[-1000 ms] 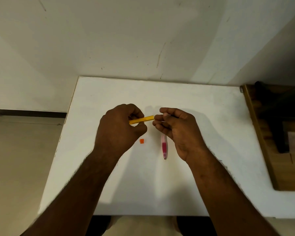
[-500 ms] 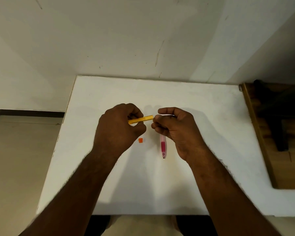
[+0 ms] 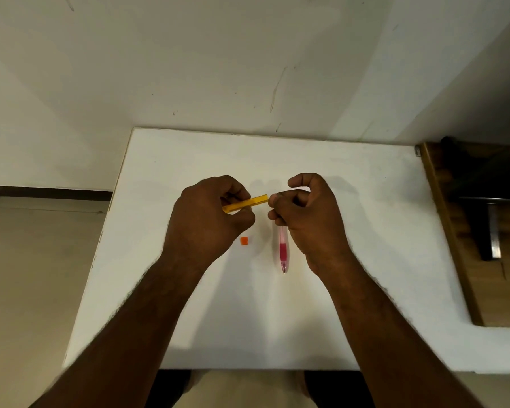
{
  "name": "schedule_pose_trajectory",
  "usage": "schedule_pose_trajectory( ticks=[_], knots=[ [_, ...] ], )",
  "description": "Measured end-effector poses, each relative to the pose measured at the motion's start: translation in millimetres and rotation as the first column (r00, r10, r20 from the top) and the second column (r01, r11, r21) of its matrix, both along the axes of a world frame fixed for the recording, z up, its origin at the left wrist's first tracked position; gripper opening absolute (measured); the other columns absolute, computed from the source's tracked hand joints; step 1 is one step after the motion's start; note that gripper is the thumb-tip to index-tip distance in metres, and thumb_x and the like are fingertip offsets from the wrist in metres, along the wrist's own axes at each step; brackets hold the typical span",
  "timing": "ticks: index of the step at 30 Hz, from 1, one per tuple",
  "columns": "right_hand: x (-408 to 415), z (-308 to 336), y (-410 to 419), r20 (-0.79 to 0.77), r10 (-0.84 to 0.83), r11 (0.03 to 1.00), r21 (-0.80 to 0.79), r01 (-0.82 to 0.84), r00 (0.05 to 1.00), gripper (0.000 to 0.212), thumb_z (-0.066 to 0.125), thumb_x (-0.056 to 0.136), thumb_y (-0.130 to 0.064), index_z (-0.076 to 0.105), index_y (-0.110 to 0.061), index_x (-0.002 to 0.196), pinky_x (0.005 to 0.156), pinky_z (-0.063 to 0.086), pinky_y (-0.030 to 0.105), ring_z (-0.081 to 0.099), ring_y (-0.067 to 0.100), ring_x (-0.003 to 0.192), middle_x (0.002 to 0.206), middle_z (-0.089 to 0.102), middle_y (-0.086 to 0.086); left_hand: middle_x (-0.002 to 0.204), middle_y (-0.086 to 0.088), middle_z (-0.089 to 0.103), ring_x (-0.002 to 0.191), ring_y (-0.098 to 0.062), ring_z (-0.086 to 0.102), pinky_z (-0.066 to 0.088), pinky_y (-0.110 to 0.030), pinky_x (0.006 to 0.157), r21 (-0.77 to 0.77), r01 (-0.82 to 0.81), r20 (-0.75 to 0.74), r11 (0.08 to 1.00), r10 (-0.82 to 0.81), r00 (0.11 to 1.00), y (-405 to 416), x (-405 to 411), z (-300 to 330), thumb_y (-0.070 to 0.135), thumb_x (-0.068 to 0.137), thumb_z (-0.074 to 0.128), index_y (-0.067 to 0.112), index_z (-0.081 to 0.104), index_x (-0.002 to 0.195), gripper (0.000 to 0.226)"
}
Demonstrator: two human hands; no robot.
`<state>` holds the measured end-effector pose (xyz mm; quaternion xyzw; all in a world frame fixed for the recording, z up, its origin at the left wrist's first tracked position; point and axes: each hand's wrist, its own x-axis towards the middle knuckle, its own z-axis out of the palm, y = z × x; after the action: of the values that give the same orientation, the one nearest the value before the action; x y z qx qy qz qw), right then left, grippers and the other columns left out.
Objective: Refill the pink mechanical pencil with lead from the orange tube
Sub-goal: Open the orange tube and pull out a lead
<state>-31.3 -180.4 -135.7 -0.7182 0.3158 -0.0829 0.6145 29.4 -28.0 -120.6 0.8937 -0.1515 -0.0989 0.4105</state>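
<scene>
**Lead tube held at right fingertips, pencil on table**

Left hand closed round the orange lead tube, thumb + fingers pinching its left end; tube runs nearly level, open end tilted up to the right. Right hand curled, fingertips bunched just at tube's open end; can't tell if lead is pinched there. Pink mechanical pencil lies on the white table, tip toward the person, upper end hidden under right hand. Small orange cap on table between the hands, left of the pencil.

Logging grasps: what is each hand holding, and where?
Left hand holds the orange tube by its left end. Right hand pinches at its open end; any lead is too small to see.
</scene>
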Motion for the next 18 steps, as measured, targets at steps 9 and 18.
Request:
schedule_pose_trajectory(
  ticks=[9, 18],
  knots=[
    [0.5, 1.3, 0.0, 0.029, -0.007, 1.0, 0.005, 0.006, 1.0, 0.023, 0.069, 0.092, -0.013, 0.053, -0.025, 0.106, 0.074, 0.063, 0.029, 0.074, 0.012, 0.067, 0.084, 0.076, 0.002, 0.082, 0.012, 0.072, 0.081, -0.008, 0.067, 0.053, -0.023, 0.076, -0.023, 0.006, -0.007, 1.0, -0.007, 1.0, -0.8, 0.8, -0.1, 0.021, 0.073, 0.08, 0.026, 0.073, 0.087, 0.016],
    [1.7, 4.3, -3.4, 0.01, -0.052, 0.978, 0.205, 0.049, 0.999, 0.024, 0.075, 0.09, -0.013, 0.061, -0.021, 0.108, 0.067, 0.062, 0.024, 0.078, 0.018, 0.07, 0.086, 0.078, 0.008, 0.082, 0.011, 0.072, 0.082, -0.009, 0.067, 0.051, -0.023, 0.075, -0.028, 0.007, -0.032, 1.0, -0.008, 0.999, -1.5, 0.3, 0.8, 0.019, 0.074, 0.078, 0.026, 0.073, 0.087, 0.015]
  ],
)
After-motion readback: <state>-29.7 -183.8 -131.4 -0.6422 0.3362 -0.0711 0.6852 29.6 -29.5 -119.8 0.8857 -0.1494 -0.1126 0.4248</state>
